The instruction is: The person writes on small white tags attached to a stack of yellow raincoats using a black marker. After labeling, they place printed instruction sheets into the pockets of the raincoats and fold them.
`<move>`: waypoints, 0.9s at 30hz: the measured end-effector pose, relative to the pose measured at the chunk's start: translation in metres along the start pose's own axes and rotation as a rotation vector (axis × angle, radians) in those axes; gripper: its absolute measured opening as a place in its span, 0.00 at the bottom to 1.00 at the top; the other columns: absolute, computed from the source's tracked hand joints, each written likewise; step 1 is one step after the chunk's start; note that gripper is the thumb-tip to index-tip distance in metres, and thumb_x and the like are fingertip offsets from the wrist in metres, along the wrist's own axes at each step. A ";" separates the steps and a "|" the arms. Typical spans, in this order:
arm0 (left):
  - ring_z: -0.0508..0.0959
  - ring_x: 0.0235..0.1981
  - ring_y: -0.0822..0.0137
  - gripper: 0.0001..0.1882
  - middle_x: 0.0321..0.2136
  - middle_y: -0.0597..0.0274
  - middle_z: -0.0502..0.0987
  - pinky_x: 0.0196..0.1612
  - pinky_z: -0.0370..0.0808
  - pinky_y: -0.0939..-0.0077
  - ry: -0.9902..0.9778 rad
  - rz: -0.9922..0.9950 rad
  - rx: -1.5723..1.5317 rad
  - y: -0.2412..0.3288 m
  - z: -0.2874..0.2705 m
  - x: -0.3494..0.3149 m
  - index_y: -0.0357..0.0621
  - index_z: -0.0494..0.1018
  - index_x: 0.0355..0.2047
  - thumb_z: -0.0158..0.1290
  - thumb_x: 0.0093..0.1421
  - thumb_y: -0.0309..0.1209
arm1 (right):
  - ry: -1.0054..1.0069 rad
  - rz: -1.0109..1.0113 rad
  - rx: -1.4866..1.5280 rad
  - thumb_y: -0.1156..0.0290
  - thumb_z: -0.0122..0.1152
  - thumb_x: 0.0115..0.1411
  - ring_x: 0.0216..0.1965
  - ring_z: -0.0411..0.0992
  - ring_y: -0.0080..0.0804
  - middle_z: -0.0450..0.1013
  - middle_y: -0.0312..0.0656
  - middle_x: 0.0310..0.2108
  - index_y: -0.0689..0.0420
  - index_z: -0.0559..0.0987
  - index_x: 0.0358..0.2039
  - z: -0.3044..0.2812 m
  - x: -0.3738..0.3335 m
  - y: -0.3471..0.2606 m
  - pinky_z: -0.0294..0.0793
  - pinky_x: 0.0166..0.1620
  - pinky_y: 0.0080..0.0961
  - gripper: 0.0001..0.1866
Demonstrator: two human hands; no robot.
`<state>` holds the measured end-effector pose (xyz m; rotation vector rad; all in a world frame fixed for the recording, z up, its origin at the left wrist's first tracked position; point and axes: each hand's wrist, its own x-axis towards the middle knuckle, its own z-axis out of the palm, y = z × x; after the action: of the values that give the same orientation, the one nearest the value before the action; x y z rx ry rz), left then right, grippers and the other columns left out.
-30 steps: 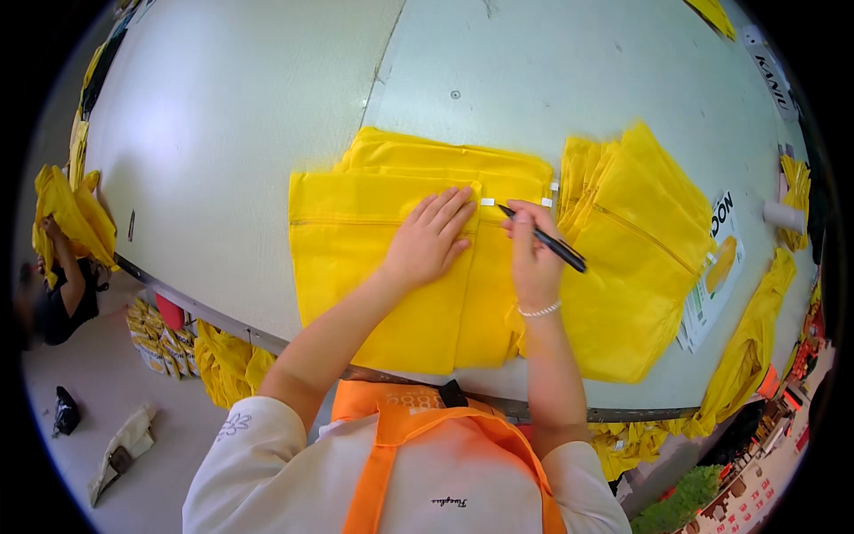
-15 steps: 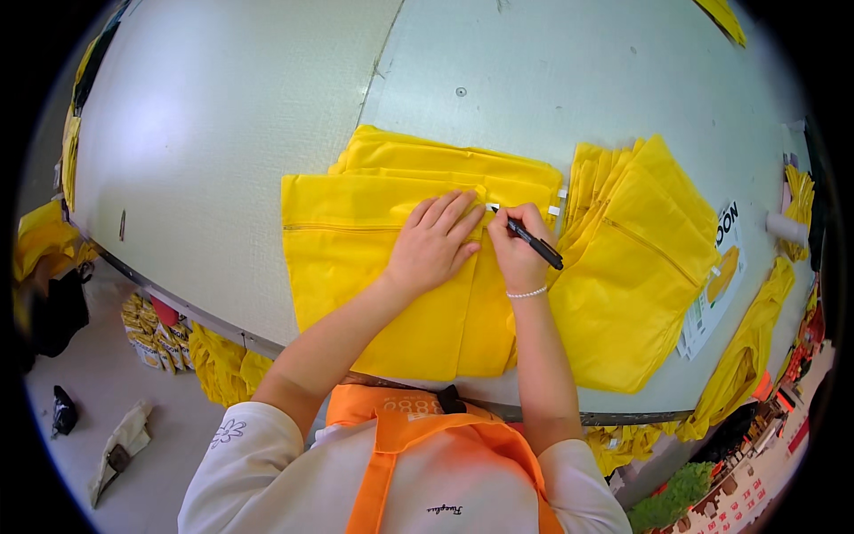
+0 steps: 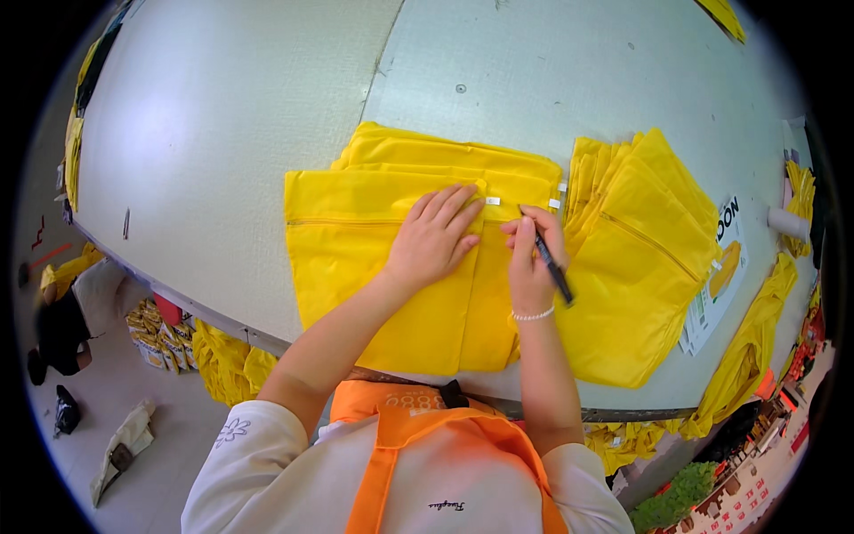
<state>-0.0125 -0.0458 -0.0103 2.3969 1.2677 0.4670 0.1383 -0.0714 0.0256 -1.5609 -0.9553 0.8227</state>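
Flat on a stack of folded yellow fabric pieces (image 3: 382, 329), my left hand (image 3: 433, 233) rests with its fingers stretched out. Just right of its fingertips a small white label (image 3: 493, 202) sticks out from the top piece's edge. My right hand (image 3: 536, 258) grips a black marker pen (image 3: 552, 267), its tip pointing up and left, apart from the label. More white labels (image 3: 554, 204) show along the stack's right edge. To the right lies a second, fanned pile of yellow zippered pieces (image 3: 636, 267).
The pale table (image 3: 205, 169) curves around the work. Printed sheets (image 3: 712, 307) lie under the right pile's edge, with a grey roll (image 3: 788, 224) beyond. Yellow fabric (image 3: 747, 356) drapes over the right edge. Bundled packages (image 3: 160, 334) stand on the floor at left.
My right hand has drawn the marker away from the white label, to the right and slightly down. My left hand stays on the fabric. A person at far left has shifted.
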 end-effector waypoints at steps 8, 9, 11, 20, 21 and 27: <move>0.66 0.56 0.49 0.25 0.54 0.49 0.67 0.58 0.61 0.58 0.360 0.115 -0.305 -0.010 0.001 -0.009 0.38 0.66 0.53 0.41 0.63 0.43 | -0.227 -0.219 -0.337 0.81 0.57 0.51 0.31 0.66 0.47 0.67 0.48 0.30 0.58 0.69 0.36 0.009 -0.062 0.021 0.67 0.35 0.37 0.12; 0.66 0.55 0.49 0.25 0.54 0.48 0.68 0.58 0.61 0.58 0.408 0.129 -0.308 -0.010 0.001 -0.009 0.38 0.66 0.53 0.41 0.63 0.43 | -0.171 -0.185 -0.254 0.83 0.56 0.50 0.30 0.66 0.46 0.66 0.47 0.29 0.58 0.69 0.35 0.000 -0.060 -0.003 0.67 0.35 0.35 0.11; 0.65 0.56 0.49 0.25 0.55 0.50 0.66 0.59 0.60 0.58 0.441 0.116 -0.348 0.002 -0.013 -0.007 0.39 0.65 0.55 0.41 0.63 0.42 | -0.029 -0.099 -0.089 0.85 0.55 0.52 0.30 0.65 0.31 0.65 0.38 0.29 0.55 0.68 0.34 -0.047 -0.055 -0.034 0.67 0.38 0.25 0.12; 0.52 0.67 0.59 0.35 0.66 0.57 0.51 0.65 0.48 0.54 -0.041 0.041 -0.121 0.051 0.032 0.028 0.46 0.55 0.63 0.50 0.58 0.43 | 0.328 -0.371 -1.254 0.75 0.50 0.64 0.47 0.66 0.31 0.68 0.44 0.48 0.63 0.68 0.49 -0.246 0.018 -0.045 0.64 0.52 0.26 0.13; 0.51 0.67 0.60 0.36 0.67 0.58 0.50 0.66 0.47 0.54 -0.056 0.032 -0.063 0.048 0.034 0.028 0.48 0.54 0.64 0.51 0.58 0.44 | 0.322 -0.358 -1.069 0.74 0.49 0.64 0.48 0.66 0.31 0.68 0.45 0.50 0.63 0.68 0.50 -0.241 0.020 -0.041 0.64 0.52 0.26 0.14; 0.53 0.66 0.59 0.34 0.66 0.58 0.52 0.65 0.48 0.54 -0.066 0.003 0.103 -0.006 -0.002 0.013 0.49 0.58 0.62 0.51 0.58 0.45 | 0.178 -0.107 -0.280 0.74 0.46 0.65 0.42 0.70 0.29 0.73 0.44 0.45 0.64 0.70 0.49 -0.119 0.012 -0.045 0.67 0.49 0.25 0.14</move>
<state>-0.0109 -0.0318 -0.0099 2.4777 1.2884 0.3274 0.2415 -0.1073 0.0908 -1.7724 -1.0459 0.4805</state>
